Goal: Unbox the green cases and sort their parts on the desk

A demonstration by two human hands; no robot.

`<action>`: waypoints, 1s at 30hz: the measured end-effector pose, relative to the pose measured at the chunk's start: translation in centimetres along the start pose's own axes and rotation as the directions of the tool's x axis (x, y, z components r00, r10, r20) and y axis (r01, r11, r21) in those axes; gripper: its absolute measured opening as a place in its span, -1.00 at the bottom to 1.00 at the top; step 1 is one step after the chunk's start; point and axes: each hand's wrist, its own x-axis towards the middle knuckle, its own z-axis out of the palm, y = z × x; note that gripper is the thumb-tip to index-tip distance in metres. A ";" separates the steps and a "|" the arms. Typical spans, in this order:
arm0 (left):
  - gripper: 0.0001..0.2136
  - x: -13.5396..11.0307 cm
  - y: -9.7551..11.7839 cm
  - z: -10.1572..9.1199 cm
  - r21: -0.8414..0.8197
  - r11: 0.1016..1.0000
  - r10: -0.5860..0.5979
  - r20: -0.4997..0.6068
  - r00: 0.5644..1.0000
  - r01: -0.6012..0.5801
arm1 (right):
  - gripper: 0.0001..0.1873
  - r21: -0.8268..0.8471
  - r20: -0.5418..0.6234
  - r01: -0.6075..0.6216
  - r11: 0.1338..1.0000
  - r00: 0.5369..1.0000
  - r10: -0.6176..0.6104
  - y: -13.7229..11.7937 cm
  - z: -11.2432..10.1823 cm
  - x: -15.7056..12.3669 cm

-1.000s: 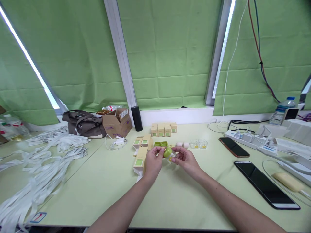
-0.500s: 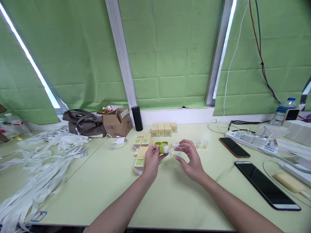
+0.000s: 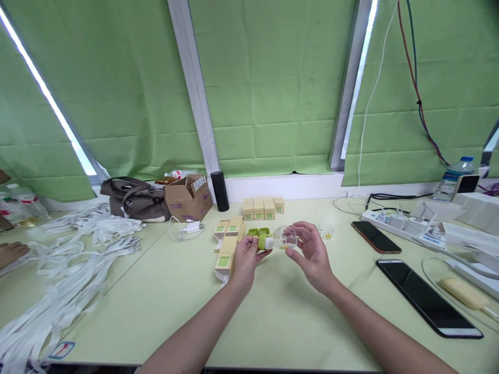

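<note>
My left hand (image 3: 244, 257) pinches a small green and white piece (image 3: 264, 242) just above the pale green table (image 3: 273, 317). My right hand (image 3: 310, 252) holds a small clear plastic case (image 3: 286, 237) with a yellow dot inside, close to the green piece. Behind the hands lie two green caps (image 3: 258, 232), flat beige cartons with green squares (image 3: 226, 244), and another clear case (image 3: 325, 231). A row of small beige boxes (image 3: 262, 206) stands further back.
A cardboard box (image 3: 187, 199), a brown bag (image 3: 132, 197) and a black cylinder (image 3: 220, 190) stand at the back left. White straps (image 3: 62, 270) cover the left side, where another person's hand (image 3: 11, 253) shows. Two phones (image 3: 427, 298), a power strip (image 3: 393, 221) and cables lie right.
My hands pulled the clear case away from the green and white piece and lifted both a little. Another person's hand has appeared at the left edge.
</note>
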 end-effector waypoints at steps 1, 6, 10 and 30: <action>-0.61 0.0 -0.1 0.0 0.002 1.000 -0.003 -0.004 1.000 0.003 | -0.54 0.096 0.002 -0.062 0.993 0.998 0.062 -0.2 -0.1 0.2; -0.59 0.2 -0.3 -0.2 0.005 1.000 -0.018 -0.022 1.000 0.019 | -0.66 0.352 0.130 -0.372 0.859 0.928 0.349 -0.8 -1.1 1.4; -0.59 0.2 -0.3 -0.4 0.004 1.000 -0.014 -0.021 1.000 0.014 | -0.65 0.335 0.198 -0.486 0.807 0.874 0.444 -1.4 -2.3 2.1; -0.63 0.1 -0.2 -0.3 0.023 1.000 -0.004 -0.026 1.000 0.004 | -0.83 -0.971 -0.105 -0.172 0.166 0.931 0.350 1.4 -17.3 3.4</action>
